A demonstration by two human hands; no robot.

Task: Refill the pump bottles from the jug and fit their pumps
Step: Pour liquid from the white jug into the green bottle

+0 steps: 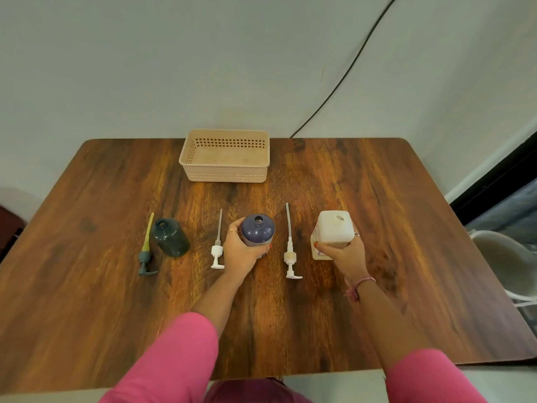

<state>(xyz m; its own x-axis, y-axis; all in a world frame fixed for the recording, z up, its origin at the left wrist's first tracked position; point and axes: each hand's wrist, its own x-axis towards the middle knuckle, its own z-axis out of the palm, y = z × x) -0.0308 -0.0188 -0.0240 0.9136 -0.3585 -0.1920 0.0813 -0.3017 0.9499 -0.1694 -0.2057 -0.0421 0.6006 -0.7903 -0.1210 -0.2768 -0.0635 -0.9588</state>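
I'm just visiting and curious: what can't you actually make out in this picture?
- Purple bottle, head view: the left hand covers its label, and the liquid level inside cannot be seen.
- Jug: opaque walls hide how full it is; the right hand covers its front.
- Green bottle: too dark to tell if it holds liquid.
- Cable: cut off by the top edge.

The left hand [241, 251] hides the purple bottle's [258, 230] label. Right of that bottle, the jug's [332, 228] lower front (label too) is covered by the right hand [344, 253].
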